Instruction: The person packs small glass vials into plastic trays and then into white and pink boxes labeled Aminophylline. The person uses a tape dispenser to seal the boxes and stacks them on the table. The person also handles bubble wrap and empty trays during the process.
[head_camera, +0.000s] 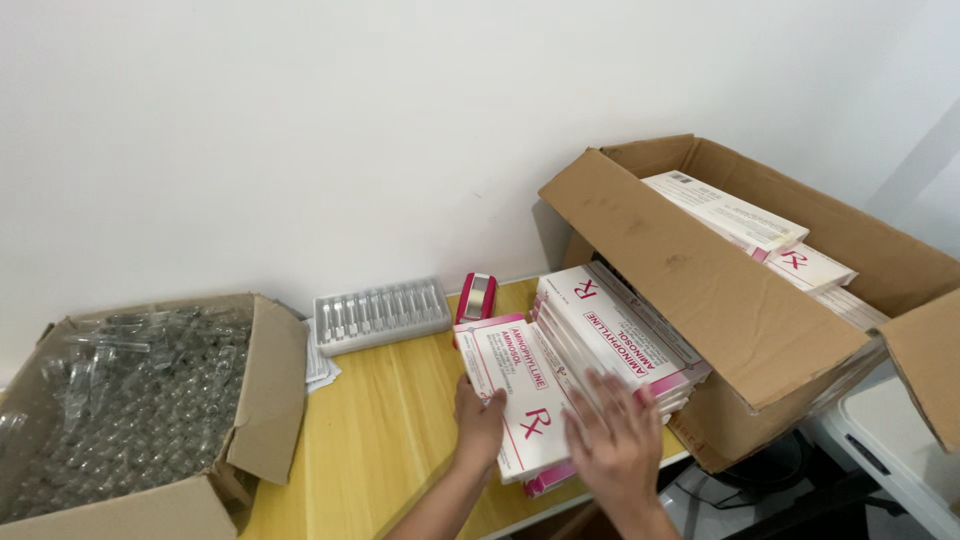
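Observation:
On a yellow table (380, 420) lie two stacks of flat white-and-pink medicine boxes. My left hand (478, 420) grips the left edge of the front stack (522, 385), thumb on top of its uppermost box. My right hand (618, 440) hovers with fingers spread over that stack's right side, blurred, touching or just above it. The second stack (615, 325) leans behind, against a cardboard carton.
A large open cardboard carton (730, 300) at the right holds more white boxes (740, 215). A clear plastic ampoule tray (380, 313) and a red tape dispenser (477, 295) sit near the wall. An open carton of clear glass ampoules (130, 400) stands at the left.

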